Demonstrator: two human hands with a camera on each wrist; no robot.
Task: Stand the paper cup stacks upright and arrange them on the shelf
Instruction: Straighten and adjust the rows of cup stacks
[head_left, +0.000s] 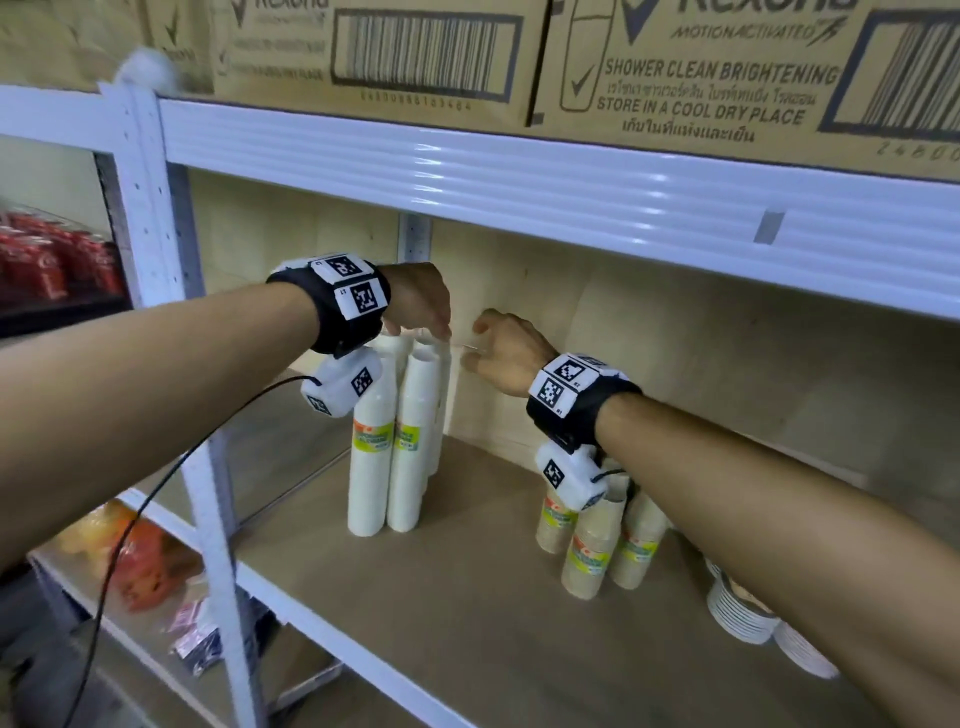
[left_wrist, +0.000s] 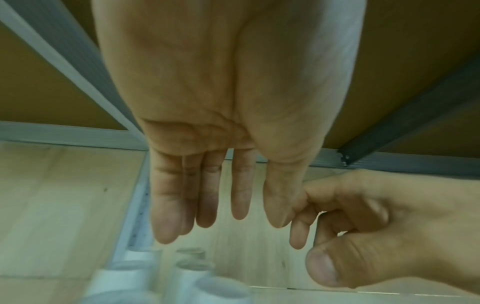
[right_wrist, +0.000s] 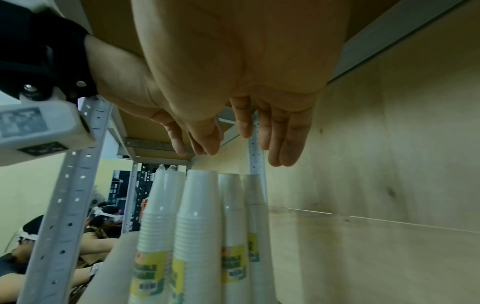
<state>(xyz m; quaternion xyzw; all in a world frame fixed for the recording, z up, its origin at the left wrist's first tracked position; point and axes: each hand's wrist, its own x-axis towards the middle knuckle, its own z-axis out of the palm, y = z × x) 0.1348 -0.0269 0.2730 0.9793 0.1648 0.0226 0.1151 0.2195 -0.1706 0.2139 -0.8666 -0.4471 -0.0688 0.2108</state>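
Note:
Several tall white paper cup stacks (head_left: 410, 441) with yellow-green labels stand upright in a tight cluster at the back left of the wooden shelf (head_left: 467, 597). My left hand (head_left: 415, 330) hovers at their tops, fingers straight and pointing down, holding nothing. In the left wrist view the left hand (left_wrist: 221, 224) is just above the blurred white cup stacks (left_wrist: 187, 267). My right hand (head_left: 475, 345) is beside them on the right, close to the left fingers, loosely curled and empty. The right wrist view shows the right hand (right_wrist: 246, 148) above the white cup stacks (right_wrist: 197, 216).
Three shorter brown cup stacks (head_left: 592, 545) stand upright under my right forearm. Stacked paper bowls (head_left: 737, 608) lie at the shelf's right front. The upper shelf beam (head_left: 519, 171) with cardboard boxes (head_left: 675, 78) hangs low overhead. A white upright post (head_left: 208, 467) borders the left.

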